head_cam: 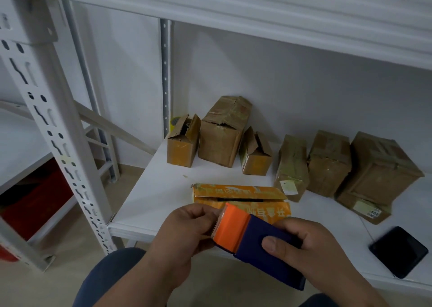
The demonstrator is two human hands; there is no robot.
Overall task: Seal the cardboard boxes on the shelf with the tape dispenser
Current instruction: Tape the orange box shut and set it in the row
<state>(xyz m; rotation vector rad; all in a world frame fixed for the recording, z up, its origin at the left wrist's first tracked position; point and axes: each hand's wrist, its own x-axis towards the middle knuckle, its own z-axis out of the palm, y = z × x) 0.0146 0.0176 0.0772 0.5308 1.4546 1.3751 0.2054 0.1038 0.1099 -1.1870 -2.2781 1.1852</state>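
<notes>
My right hand [313,248] grips the navy body of a tape dispenser [259,243] with an orange head, held above the front edge of the white shelf [149,194]. At the orange cutter end my left hand [184,227] pinches with its fingertips, apparently the tape end. Just behind the dispenser lies an orange-printed cardboard box [238,195], its flaps closed with a dark slit between them. Along the back stand several brown boxes: two small ones with flaps open [183,146] [256,158], a taller one [223,135] between them, and taped ones at the right [327,164].
A black phone [398,251] lies on the shelf at the right front. A tape roll [173,122] peeks out behind the leftmost box. A perforated white upright [58,143] stands at left, and another shelf board hangs overhead. Red bins [35,201] sit low at left.
</notes>
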